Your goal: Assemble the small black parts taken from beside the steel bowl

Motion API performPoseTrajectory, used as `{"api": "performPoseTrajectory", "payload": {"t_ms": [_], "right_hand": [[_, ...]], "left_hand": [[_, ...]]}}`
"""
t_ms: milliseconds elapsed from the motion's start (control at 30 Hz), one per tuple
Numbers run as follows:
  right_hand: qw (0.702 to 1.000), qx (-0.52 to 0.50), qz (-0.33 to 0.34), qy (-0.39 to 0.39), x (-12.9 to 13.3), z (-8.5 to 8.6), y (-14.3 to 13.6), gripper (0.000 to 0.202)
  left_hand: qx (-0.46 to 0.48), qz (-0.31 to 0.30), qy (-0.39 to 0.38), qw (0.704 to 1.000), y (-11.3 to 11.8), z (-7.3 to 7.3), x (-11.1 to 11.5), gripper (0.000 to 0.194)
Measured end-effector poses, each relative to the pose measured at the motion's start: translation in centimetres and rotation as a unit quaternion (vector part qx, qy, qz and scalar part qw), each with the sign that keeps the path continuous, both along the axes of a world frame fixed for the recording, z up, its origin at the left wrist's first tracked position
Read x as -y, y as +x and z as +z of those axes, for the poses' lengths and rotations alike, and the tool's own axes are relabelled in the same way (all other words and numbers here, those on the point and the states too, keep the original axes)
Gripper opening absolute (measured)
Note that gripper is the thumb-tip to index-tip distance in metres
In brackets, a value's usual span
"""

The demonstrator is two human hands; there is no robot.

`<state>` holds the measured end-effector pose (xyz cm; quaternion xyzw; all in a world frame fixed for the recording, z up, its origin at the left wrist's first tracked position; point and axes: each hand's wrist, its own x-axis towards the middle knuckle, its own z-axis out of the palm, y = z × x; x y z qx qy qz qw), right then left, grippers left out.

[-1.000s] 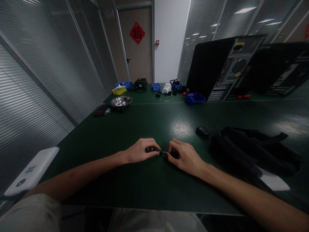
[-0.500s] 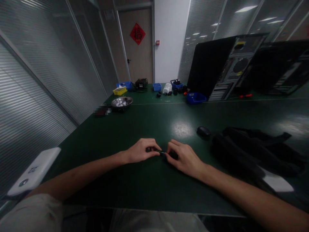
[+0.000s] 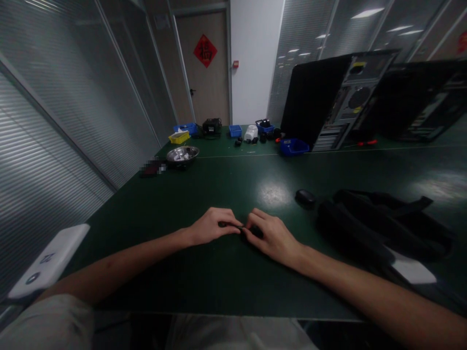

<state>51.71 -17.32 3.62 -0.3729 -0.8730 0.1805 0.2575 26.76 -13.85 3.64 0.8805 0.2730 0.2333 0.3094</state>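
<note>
Over the front part of the dark green table [image 3: 226,187], my two hands meet fingertip to fingertip. My left hand [image 3: 215,226] is closed in a pinch, its thumb and fingers pressed together at the tips. From the other side my right hand [image 3: 272,236] pinches at the same spot, its fingers curled. Between the fingertips sits a small dark thing [image 3: 241,228], mostly covered and too small to make out. The nearest other object to my right hand is a black computer mouse [image 3: 305,197].
A black bag or strap bundle [image 3: 379,223] lies at right with a white flat piece [image 3: 414,271] by it. A metal bowl [image 3: 193,154], a yellow tray [image 3: 178,138], a blue bin [image 3: 294,147] and a computer tower [image 3: 317,102] stand farther back. A white device [image 3: 49,262] is at left.
My right hand has come closer to my left, narrowing the gap between the fingertips. The small thing that showed between them is now mostly covered. The view has shifted slightly.
</note>
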Motion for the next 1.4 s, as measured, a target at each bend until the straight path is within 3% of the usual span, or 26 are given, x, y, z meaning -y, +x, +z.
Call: {"api": "performPoseTrajectory", "payload": {"t_ms": [333,567,700,833,1033,1167,1400], "right_hand": [[1.000,-0.006,-0.015,-0.019,0.0,0.3,0.7,0.004],[1.000,0.003,-0.019,-0.013,-0.2,0.3,0.6,0.006],[1.000,0.006,-0.020,-0.021,0.0,0.7,0.6,0.007],[1.000,0.001,-0.018,-0.020,0.0,0.7,0.7,0.007],[1.000,-0.005,-0.017,-0.015,0.0,0.4,0.9,0.007],[1.000,-0.002,-0.016,-0.018,0.1,0.7,0.9,0.007],[1.000,-0.001,-0.014,-0.023,0.0,0.7,0.9,0.007]], "left_hand": [[0.016,0.031,-0.009,0.999,0.2,0.8,0.5,0.025],[0.026,0.127,0.005,0.992,-0.1,0.0,-0.3,0.023],[0.006,0.117,0.002,0.993,-0.3,-0.6,-0.9,0.017],[0.000,0.123,-0.004,0.992,-0.2,-0.1,-0.5,0.021],[-0.026,0.017,0.067,0.997,0.0,0.7,0.7,0.030],[-0.035,0.054,0.098,0.993,0.0,0.4,0.6,0.022],[-0.079,0.066,0.082,0.991,-1.1,0.1,-0.4,0.028]]}}
